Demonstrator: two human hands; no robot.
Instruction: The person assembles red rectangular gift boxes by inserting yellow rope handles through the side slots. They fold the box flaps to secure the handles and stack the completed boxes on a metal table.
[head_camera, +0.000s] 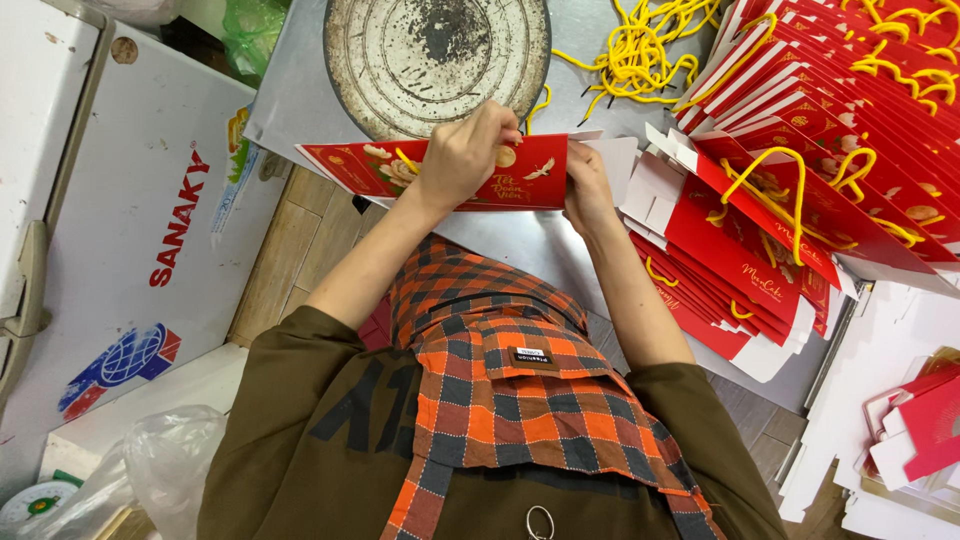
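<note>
Left hand (462, 152) grips the upper edge of a flat red bag (440, 172), fingers curled over it near the middle, with a bit of yellow cord (405, 160) showing just beside the thumb. Right hand (588, 190) pinches the bag's right end, where white flaps (612, 150) fold out; its fingers are closed on the card. The bag is held lengthwise over the near edge of a grey metal table (300, 90), in front of the person's chest. Just beyond the hands lies a worn round metal disc (437, 60), its face scuffed and dark in the middle. A loose heap of yellow cords (640, 50) lies past the right hand. To the right, red bags with yellow handles overlap in a long stack (800, 190) that runs to the far corner. White card blanks (880, 400) sit at the lower right. On the left stands a white chest freezer (150, 200), with a clear plastic bag (170, 450) near its foot.
</note>
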